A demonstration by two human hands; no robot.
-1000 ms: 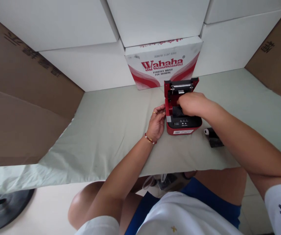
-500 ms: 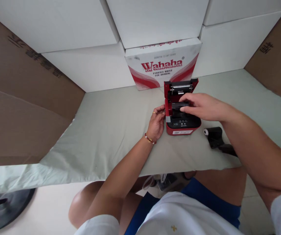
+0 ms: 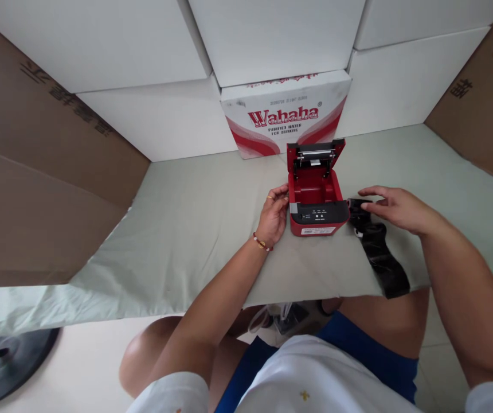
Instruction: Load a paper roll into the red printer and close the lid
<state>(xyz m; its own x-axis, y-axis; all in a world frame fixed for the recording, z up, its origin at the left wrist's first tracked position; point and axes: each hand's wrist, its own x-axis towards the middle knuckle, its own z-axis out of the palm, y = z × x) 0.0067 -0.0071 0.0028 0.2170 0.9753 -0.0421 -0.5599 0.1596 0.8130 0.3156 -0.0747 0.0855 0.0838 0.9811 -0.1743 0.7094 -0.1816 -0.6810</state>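
Observation:
A red and black label printer [image 3: 319, 221] stands on the cloth with its lid [image 3: 315, 154] raised and its red inner bay bare. Curled against the printer's left side is my left hand [image 3: 274, 215], holding it there. To the right of the printer, my right hand [image 3: 395, 207] has its thumb over a shiny black ribbon roll [image 3: 356, 213], with the index finger apart from it. Another black ribbon roll with a white core [image 3: 374, 234] lies just below that one. From it a loose black strip [image 3: 388, 269] trails toward the table's front edge.
A Wahaha water carton [image 3: 285, 117] stands behind the printer against white boxes [image 3: 272, 40]. Brown cardboard walls [image 3: 44, 189] flank the pale green cloth [image 3: 199, 229]. A round black base [image 3: 14, 367] sits on the floor at the lower left.
My right hand has taken the black ribbon roll out of the printer's bay and moved it to the right onto the cloth. My left hand stays at the printer's side.

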